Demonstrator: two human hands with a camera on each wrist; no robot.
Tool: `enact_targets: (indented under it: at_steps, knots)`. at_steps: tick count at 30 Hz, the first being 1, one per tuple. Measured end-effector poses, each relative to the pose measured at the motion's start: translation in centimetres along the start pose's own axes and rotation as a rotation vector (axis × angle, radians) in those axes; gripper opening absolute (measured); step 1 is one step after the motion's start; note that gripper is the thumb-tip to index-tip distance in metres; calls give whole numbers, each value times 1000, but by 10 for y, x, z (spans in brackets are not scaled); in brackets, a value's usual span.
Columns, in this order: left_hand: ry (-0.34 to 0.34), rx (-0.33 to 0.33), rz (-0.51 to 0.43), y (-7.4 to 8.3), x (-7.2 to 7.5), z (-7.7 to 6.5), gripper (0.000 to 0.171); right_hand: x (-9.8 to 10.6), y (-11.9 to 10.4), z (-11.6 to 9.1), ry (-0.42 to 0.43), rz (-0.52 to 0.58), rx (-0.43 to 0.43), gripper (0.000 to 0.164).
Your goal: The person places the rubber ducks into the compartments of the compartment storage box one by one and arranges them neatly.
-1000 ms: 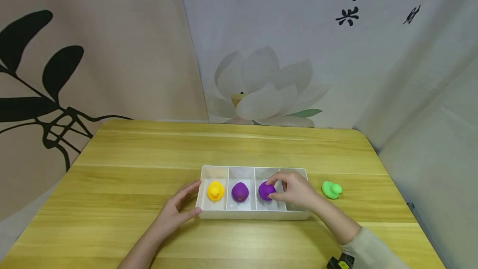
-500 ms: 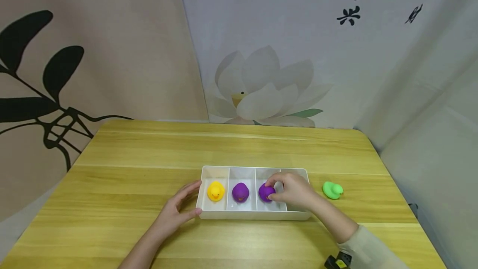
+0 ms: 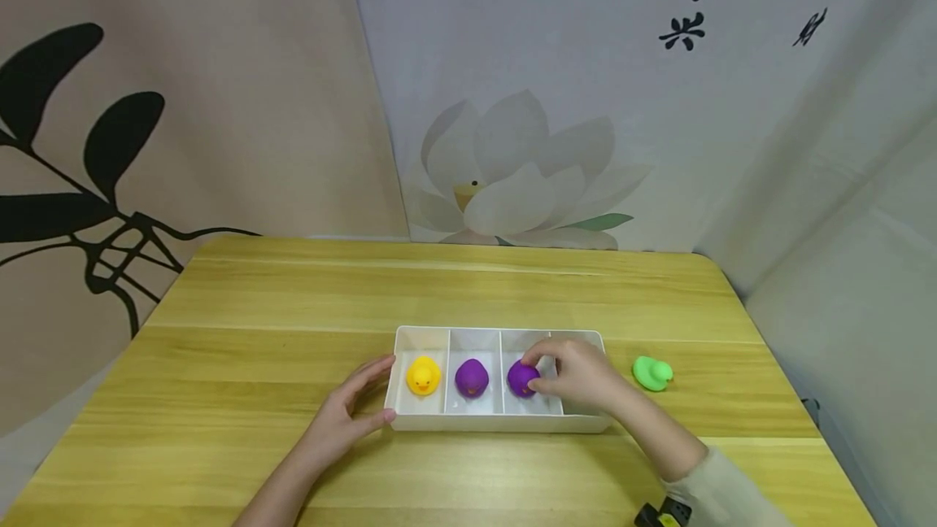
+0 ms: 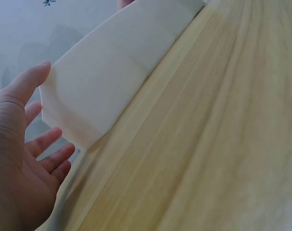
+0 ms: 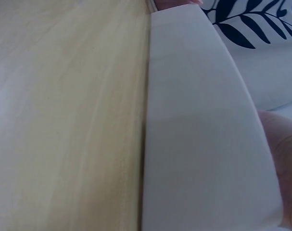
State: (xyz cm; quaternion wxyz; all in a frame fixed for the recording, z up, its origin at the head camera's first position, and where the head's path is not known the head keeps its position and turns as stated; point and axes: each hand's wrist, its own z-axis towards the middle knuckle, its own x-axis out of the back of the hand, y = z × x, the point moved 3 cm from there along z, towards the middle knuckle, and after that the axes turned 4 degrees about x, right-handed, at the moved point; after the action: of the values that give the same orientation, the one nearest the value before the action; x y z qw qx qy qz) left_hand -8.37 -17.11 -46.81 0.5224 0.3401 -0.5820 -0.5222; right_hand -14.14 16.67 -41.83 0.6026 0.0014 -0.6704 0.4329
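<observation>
A white tray with a row of compartments lies on the wooden table. My left hand touches its left end, thumb near the front corner and fingers spread loosely, as the left wrist view also shows. My right hand reaches into the third compartment and pinches a purple toy duck between thumb and fingertips. In the second compartment sits another purple duck, and in the first a yellow duck. The right hand partly covers the fourth compartment. From the right wrist, the tray's front wall hides the ducks.
A green toy duck stands on the table just right of the tray. Behind the table hangs a pale cloth printed with a flower and dark characters. A black device is by the right sleeve.
</observation>
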Motion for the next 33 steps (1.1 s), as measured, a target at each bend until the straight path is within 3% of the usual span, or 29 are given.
enact_targets:
  at_steps: [14, 22, 33]
  knots:
    - [-5, -5, -8, 0, 0, 0, 67, 29, 2, -35, 190, 92, -10, 26]
    - [-1, -1, -5, -1, 0, 0, 67, 45, 13, -60, 266, 141, -75, 24]
    - [2, -2, 0, 0, -1, 0, 67, 59, 38, -92, 369, 98, -131, 31]
